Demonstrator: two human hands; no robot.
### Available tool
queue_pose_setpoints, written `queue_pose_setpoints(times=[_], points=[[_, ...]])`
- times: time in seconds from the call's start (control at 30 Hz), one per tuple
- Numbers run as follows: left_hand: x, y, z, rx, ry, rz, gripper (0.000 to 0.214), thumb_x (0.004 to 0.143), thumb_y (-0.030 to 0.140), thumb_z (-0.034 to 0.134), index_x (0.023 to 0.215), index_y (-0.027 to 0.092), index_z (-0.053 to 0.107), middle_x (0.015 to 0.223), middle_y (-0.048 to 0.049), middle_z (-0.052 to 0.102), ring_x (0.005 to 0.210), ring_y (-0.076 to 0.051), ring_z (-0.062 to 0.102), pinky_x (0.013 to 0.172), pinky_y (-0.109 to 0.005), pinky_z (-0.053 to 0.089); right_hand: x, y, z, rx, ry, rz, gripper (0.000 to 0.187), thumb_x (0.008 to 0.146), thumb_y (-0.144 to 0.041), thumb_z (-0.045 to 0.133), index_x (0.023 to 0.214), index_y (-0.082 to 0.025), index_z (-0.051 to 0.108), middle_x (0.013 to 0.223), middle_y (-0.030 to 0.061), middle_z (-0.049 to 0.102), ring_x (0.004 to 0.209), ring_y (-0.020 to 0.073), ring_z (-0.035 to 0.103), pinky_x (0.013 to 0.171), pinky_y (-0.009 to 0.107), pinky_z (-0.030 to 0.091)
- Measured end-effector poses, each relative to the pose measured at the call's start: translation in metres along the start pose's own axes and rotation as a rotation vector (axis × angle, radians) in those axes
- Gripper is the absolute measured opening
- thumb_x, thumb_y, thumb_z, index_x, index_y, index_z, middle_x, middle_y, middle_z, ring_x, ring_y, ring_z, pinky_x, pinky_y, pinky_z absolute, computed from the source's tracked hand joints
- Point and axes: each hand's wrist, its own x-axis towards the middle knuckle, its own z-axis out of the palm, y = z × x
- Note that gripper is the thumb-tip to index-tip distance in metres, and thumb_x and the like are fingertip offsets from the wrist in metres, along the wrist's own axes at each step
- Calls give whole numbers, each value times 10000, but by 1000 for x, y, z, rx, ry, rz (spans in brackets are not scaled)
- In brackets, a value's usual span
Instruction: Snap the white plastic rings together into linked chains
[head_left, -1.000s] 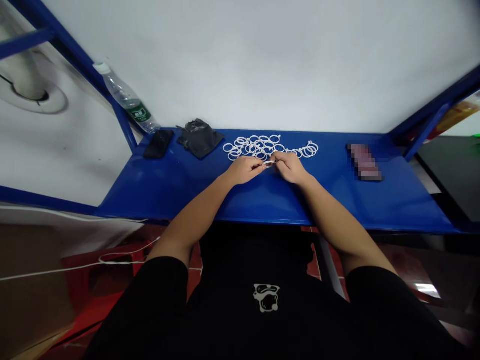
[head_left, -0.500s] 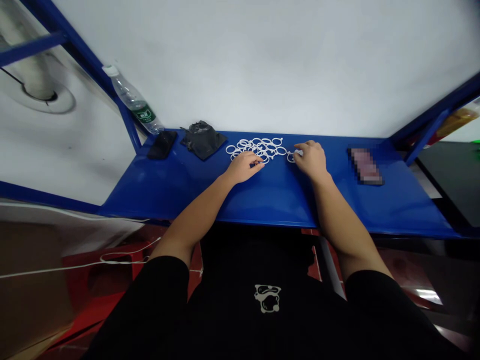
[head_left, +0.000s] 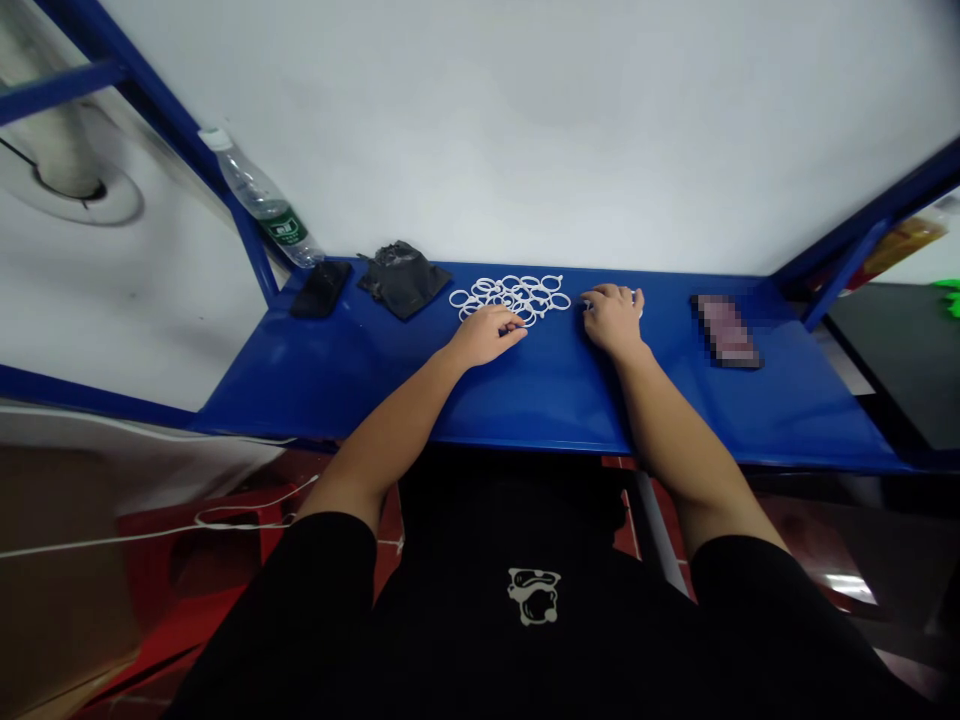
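A loose pile of white plastic rings (head_left: 517,290), each with a small loop on its rim, like curtain rings, lies on the blue shelf. My left hand (head_left: 489,334) rests at the near edge of this pile, fingers curled in together; whatever is at the fingertips is too small to make out. Right of the pile, my right hand (head_left: 613,316) bends its fingers down over some white rings (head_left: 587,305). They are mostly hidden under the palm, with white bits showing on both sides of the fingers.
A black pouch (head_left: 405,280), a dark phone (head_left: 321,289) and a plastic bottle (head_left: 262,200) stand or lie at the left. On the right is a blurred flat object (head_left: 726,332). The blue shelf (head_left: 525,400) meets a white wall behind and blue frame bars at both ends.
My right hand has shifted slightly left and closed over the rings beside the pile, covering most of them. My left hand stays almost still. The view has moved a little.
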Motion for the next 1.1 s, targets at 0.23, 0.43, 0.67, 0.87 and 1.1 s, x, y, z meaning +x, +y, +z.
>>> queue_pose_setpoints(times=[0.23,0.43,0.67,0.87,1.1], points=[[-1,1,0,16,25,-22,164,1067,307,786,1205,251,854,1033,-50,809,983,-223,749,1016,-420,606,-5,-37,-11,-48,-136,-215,418,1076,-278,556,1403,-265,815,1355,159,826,1281,420,680,1229,739,384],[-2,1,3,29,16,-13,179,1064,287,787,1226,234,842,1066,-49,812,964,-215,757,980,-407,608,-10,-46,-18,226,-234,-272,569,993,-195,556,1534,-131,721,1200,183,844,1030,332,762,946,457,571],[-3,3,5,30,10,101,197,1109,333,716,1252,231,807,1059,-65,809,1004,-241,756,974,-412,597,-24,-63,-23,879,-190,-350,351,1005,-312,594,1277,-212,791,865,17,695,769,191,607,782,364,537],[-2,-4,8,44,-31,157,205,1093,332,710,926,224,758,935,-53,780,906,-219,738,859,-366,575,-28,-70,-20,1052,-329,-319,247,893,-300,720,1122,-214,756,790,-36,599,704,142,516,698,319,471],[-3,-4,11,58,23,202,176,1022,252,709,848,224,710,859,-37,764,846,-203,721,786,-339,543,-27,-69,-20,1060,-336,-312,172,910,-355,758,1023,-232,718,773,-26,657,703,156,555,685,315,472]])
